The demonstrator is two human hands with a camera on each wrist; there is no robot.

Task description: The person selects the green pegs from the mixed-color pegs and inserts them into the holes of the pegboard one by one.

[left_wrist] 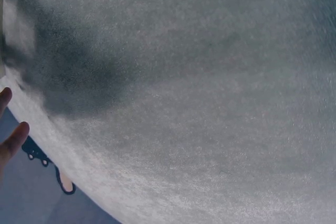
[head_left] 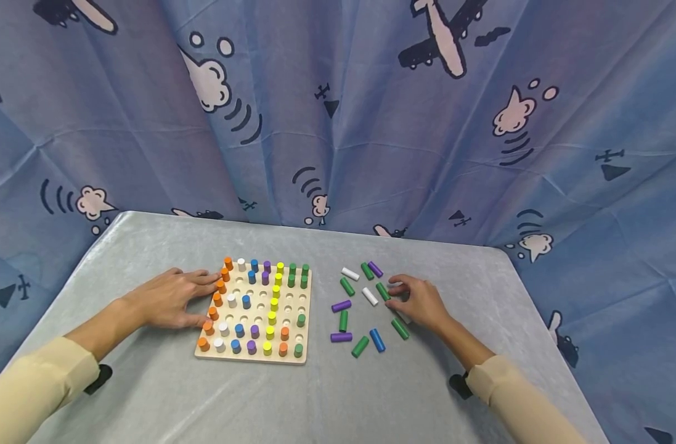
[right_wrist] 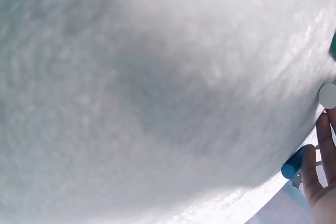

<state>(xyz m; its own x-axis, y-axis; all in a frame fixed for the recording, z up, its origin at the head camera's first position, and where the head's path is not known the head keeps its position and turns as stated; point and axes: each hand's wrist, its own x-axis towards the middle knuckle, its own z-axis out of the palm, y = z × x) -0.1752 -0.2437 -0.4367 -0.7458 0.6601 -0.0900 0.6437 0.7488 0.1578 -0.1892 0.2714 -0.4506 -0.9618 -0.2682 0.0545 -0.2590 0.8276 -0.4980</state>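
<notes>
Right hand [head_left: 418, 302] curls its fingertips round a white peg [head_left: 395, 285] among the loose pegs [head_left: 360, 308], at 3 o'clock from the pegboard [head_left: 254, 308]; it seems mid-pick, and next that peg likely needs an upright turn over an empty hole. Left hand [head_left: 174, 297] lies flat and relaxed, steadying the board's 9 o'clock edge. Wrist views show mostly blurred tabletop [left_wrist: 199, 103]; the pinch itself is hard to make out.

A pale wooden pegboard [head_left: 252, 311] holds columns of orange, white, blue, purple, yellow and green pegs. Loose pegs [head_left: 365, 308] in green, purple, white and blue lie on a light grey table [head_left: 149, 382]. The backdrop cloth [head_left: 338, 111] is blue, patterned with dark aeroplanes and pinkish clouds. Sleeves [head_left: 21, 394] are cream.
</notes>
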